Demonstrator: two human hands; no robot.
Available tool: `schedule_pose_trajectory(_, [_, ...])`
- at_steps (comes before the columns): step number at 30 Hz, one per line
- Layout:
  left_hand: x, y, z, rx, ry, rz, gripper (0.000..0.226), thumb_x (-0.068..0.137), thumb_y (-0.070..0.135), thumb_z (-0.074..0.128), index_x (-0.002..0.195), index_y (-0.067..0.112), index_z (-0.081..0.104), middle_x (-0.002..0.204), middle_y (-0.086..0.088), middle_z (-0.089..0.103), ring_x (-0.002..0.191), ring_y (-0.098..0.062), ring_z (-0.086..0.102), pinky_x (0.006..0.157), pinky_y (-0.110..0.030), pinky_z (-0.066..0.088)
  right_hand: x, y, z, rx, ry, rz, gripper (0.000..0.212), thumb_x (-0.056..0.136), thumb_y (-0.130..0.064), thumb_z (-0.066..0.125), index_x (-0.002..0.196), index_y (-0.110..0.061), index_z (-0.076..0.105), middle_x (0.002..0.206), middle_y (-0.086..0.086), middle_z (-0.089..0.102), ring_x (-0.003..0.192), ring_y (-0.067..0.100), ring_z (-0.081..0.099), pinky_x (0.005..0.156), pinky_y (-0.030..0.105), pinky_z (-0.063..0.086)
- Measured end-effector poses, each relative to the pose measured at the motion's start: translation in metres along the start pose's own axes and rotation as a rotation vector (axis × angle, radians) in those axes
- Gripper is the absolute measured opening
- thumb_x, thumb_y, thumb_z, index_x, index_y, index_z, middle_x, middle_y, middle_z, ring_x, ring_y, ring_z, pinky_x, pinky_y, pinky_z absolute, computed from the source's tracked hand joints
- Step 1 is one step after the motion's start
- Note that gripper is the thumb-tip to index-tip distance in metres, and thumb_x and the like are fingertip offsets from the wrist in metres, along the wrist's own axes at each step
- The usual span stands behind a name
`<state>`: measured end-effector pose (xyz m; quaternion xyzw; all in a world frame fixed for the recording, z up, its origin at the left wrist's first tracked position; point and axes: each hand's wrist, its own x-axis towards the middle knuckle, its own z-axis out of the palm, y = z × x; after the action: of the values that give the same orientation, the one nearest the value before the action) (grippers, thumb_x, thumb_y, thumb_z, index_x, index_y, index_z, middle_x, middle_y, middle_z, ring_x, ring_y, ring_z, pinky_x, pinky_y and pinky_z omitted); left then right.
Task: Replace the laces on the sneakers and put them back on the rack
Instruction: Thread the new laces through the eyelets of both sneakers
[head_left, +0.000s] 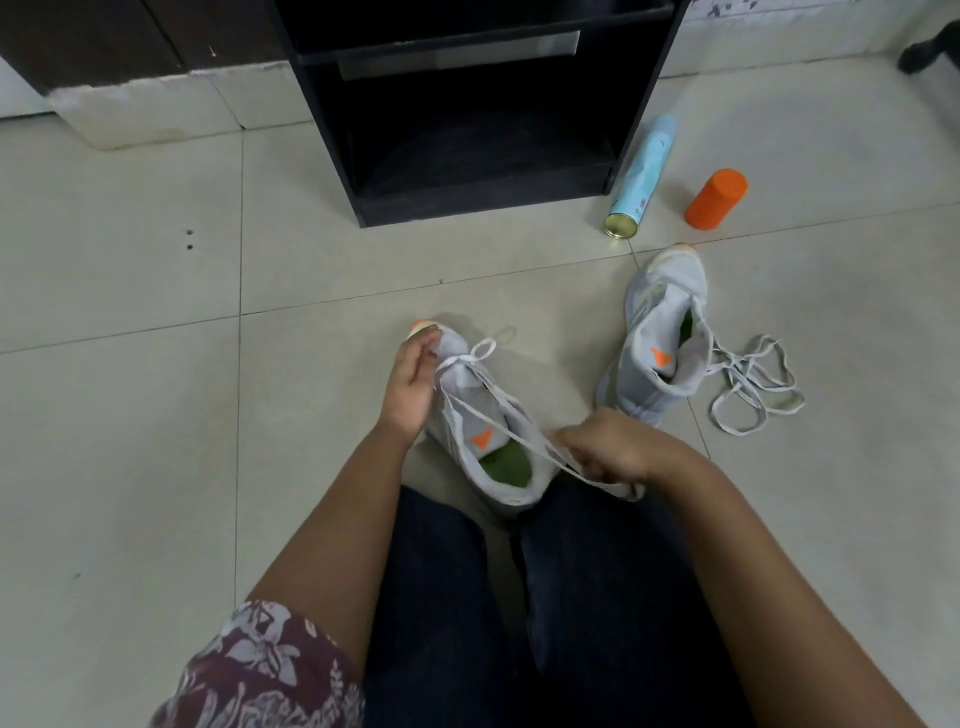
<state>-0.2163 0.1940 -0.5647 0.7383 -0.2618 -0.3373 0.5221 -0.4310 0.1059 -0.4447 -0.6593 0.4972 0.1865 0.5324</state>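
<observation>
Lacing's barely started: my left hand (410, 384) steadies the toe of the pale grey orange-tipped sneaker (483, 431) between my knees, right hand (608, 449) pinches its white flat lace (498, 410), other grey sneaker (660, 338) sits unlaced by the empty black wooden rack (467, 104).

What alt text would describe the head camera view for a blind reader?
A person's left hand steadies a pale grey sneaker on the tiled floor while the right hand pulls its white lace. A second unlaced grey sneaker lies near an empty black rack.
</observation>
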Motion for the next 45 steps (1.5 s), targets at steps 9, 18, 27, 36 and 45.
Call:
schedule_pose_trajectory(9, [-0.004,0.009,0.000,0.237,0.004,0.127,0.010,0.088,0.001,0.061,0.092,0.011,0.059,0.130,-0.007,0.051,0.120,-0.015,0.049,0.102,-0.027,0.038,0.004,0.015,0.002,-0.682,0.450,0.115,0.045,0.085,-0.028,0.060,0.124,-0.013,0.044,0.130,0.008,0.046,0.125,0.028,0.042,0.091,0.035,0.041])
schedule_pose_trajectory(18, [0.015,0.085,-0.016,-0.009,-0.243,-0.335,0.035,0.095,0.036,0.050,0.065,0.017,0.050,0.060,-0.001,0.048,0.062,-0.018,0.059,0.077,-0.023,0.041,0.041,-0.020,0.094,-0.669,0.380,-0.446,0.050,0.094,-0.016,0.048,0.140,0.000,0.034,0.134,0.017,0.046,0.120,0.030,0.049,0.096,0.035,0.042])
schedule_pose_trajectory(27, [0.036,0.069,-0.029,-0.119,-0.091,-0.508,0.016,0.099,0.022,0.049,0.092,0.010,0.057,0.069,0.001,0.041,0.044,-0.007,0.040,0.051,-0.018,0.037,0.061,-0.042,0.095,-0.565,0.452,-0.298,0.042,0.096,-0.014,0.041,0.137,-0.006,0.033,0.121,0.012,0.060,0.105,0.027,0.063,0.079,0.035,0.050])
schedule_pose_trajectory(36, [0.041,0.063,-0.031,0.034,-0.048,-0.079,0.030,0.102,0.017,0.036,0.128,0.014,0.052,0.098,0.001,0.063,0.092,-0.014,0.060,0.083,-0.013,0.043,0.072,-0.055,0.096,-0.624,0.383,-0.135,0.029,0.092,-0.001,0.041,0.120,-0.006,0.050,0.113,0.011,0.065,0.102,0.026,0.064,0.079,0.032,0.049])
schedule_pose_trajectory(45, [0.019,0.017,-0.030,-0.229,-0.089,-0.204,0.053,0.104,0.042,0.009,0.143,0.017,0.035,0.128,0.001,0.053,0.117,-0.007,0.052,0.087,-0.008,0.041,0.069,-0.058,0.088,-0.501,0.171,-0.100,0.042,0.098,-0.016,0.034,0.138,-0.008,0.035,0.127,0.012,0.058,0.115,0.032,0.056,0.091,0.039,0.045])
